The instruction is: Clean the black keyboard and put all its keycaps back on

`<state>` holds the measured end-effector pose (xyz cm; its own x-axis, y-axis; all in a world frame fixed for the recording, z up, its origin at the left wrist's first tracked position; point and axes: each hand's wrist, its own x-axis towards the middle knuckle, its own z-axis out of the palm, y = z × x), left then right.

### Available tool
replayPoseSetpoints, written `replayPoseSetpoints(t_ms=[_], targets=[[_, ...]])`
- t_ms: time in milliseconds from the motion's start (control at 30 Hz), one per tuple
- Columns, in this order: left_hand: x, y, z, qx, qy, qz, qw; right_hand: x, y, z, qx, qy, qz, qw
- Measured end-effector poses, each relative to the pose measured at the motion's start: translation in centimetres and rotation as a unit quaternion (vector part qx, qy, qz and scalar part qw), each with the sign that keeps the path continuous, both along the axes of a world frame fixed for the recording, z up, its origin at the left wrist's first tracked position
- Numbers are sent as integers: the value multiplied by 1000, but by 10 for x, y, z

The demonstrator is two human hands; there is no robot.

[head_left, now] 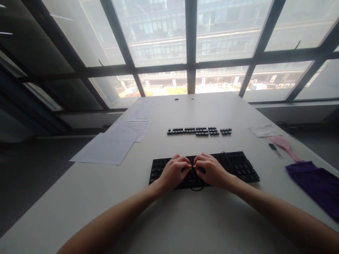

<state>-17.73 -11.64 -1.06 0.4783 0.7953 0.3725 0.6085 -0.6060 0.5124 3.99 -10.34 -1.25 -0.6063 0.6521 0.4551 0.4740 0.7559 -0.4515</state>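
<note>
A black keyboard (238, 167) lies on the white table (169, 218) in front of me. Both my hands rest on its middle. My left hand (173, 173) and my right hand (212, 172) have their fingers curled and pinched together where they meet; what they pinch is hidden. A thin dark loop (197, 188), perhaps a wire tool, shows just below them at the keyboard's near edge. Farther back, rows of loose black keycaps (198, 131) are laid out in a line.
Sheets of paper (111, 146) lie at the left. At the right are a white cloth (263, 130), a pink brush (284, 144), a small dark item (274, 148) and a purple cloth (317, 183). Large windows stand behind the table's far edge.
</note>
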Motion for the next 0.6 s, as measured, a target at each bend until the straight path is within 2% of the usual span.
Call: replayPoseSetpoints(t_ms=[600], targets=[[3,-5,-1,39,34,-5,999,0,-3,-3,-9,-17,-41,999]])
